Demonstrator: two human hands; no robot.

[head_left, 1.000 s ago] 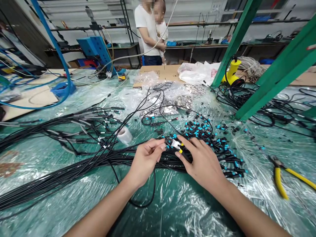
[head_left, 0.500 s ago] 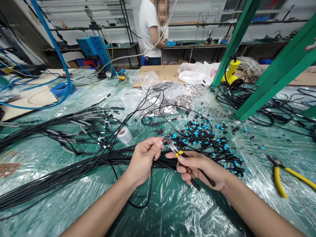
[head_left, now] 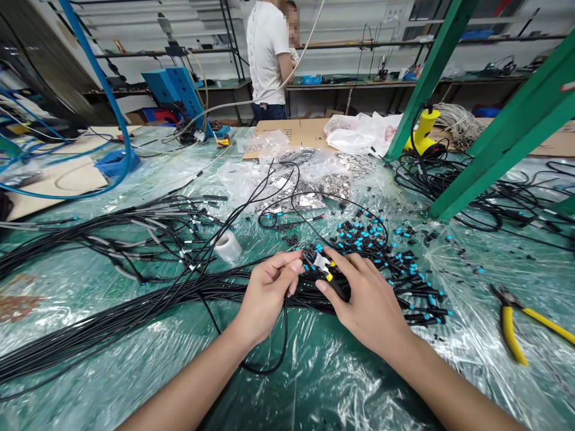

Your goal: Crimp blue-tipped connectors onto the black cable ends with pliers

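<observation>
My left hand [head_left: 274, 293] is closed in a pinch on the thin end of a black cable [head_left: 286, 335], whose loop hangs below the fingers. Just right of those fingertips are the jaws of a pair of pliers [head_left: 321, 262] with black and yellow handles. My right hand [head_left: 366, 293] lies palm down over the handles, thumb on one side and index finger on the other; its other fingers are partly hidden. Beneath and behind both hands run a thick bundle of black cables [head_left: 179, 299] and a pile of small black connectors with blue parts [head_left: 359, 233].
Yellow-handled cutters [head_left: 510, 323] lie at right. A clear tape roll [head_left: 227, 246] stands left of my hands. Behind are bags of metal parts [head_left: 291, 188], green posts [head_left: 485, 143] and a yellow tool [head_left: 422, 131]. A person in a white shirt [head_left: 267, 54] stands beyond the table.
My right hand has turned from holding the pliers on its side to palm down over them, and the pliers have tilted lower. The left hand keeps its pinch, shifted slightly right.
</observation>
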